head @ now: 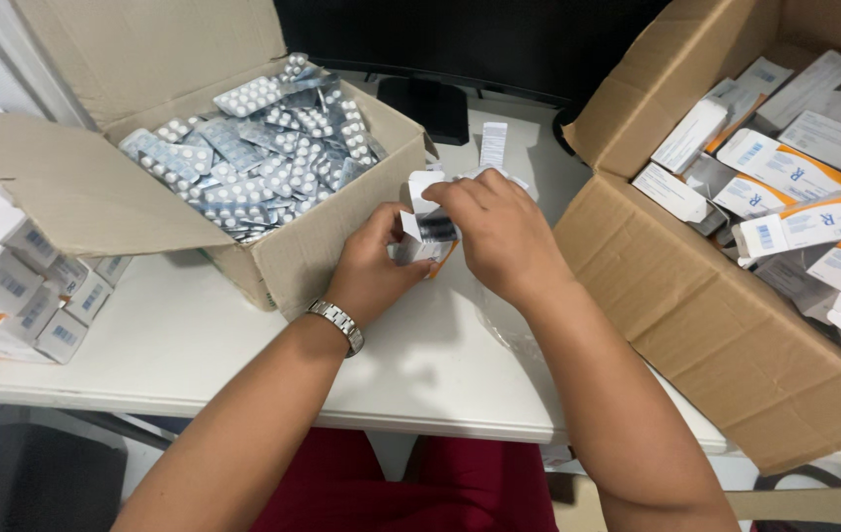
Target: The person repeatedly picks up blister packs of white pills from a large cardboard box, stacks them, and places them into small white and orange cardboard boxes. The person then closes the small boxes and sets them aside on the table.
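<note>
Both hands meet over the middle of the white table, near its far edge. Left hand, steel watch on the wrist, is closed around the lower part of a small white carton with an orange edge. Right hand curls over the carton from above, fingertips pinching at its open top flap; a dark strip shows inside the opening, too small to identify. Carton is held just above the table surface, between two cardboard boxes.

Left box, flaps open, sits toward the far left corner and is heaped with silver blister strips. Right box, tilted over the right edge, holds white-and-orange cartons. More stacked cartons sit at the left edge.
</note>
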### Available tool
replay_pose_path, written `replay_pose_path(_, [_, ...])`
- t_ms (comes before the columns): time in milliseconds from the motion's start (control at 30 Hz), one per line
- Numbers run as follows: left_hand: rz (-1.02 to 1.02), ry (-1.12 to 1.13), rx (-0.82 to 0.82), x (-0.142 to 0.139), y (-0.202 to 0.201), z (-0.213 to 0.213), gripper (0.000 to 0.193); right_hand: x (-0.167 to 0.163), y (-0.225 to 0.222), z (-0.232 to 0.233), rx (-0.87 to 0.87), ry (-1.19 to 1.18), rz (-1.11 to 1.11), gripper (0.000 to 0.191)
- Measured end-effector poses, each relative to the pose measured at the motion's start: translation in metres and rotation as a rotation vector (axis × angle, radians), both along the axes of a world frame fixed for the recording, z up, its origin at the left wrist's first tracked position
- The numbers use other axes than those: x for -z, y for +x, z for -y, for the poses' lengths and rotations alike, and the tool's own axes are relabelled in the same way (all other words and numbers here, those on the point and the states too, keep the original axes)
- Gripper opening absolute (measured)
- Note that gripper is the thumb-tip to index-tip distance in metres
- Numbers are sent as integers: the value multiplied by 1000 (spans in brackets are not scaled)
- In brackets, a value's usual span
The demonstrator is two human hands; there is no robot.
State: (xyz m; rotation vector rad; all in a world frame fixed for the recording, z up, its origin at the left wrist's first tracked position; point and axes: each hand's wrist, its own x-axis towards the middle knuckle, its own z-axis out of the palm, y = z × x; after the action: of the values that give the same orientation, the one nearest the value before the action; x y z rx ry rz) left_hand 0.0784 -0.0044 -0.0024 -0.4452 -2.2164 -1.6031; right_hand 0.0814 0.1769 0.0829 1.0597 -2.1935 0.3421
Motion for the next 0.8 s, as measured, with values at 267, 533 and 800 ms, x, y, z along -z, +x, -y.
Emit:
replay_pose_path(267, [46,-43,-6,-1,2,2,60,4,-4,3,-43,-34,13,30])
replay_pose_path(533, [17,-6,-14,5,-4,1,54,6,-3,8,-24,-144,154,35])
replay_pose_path(800, [7,62,27,6,-6,2,52,8,-10,-1,0,-141,96,25])
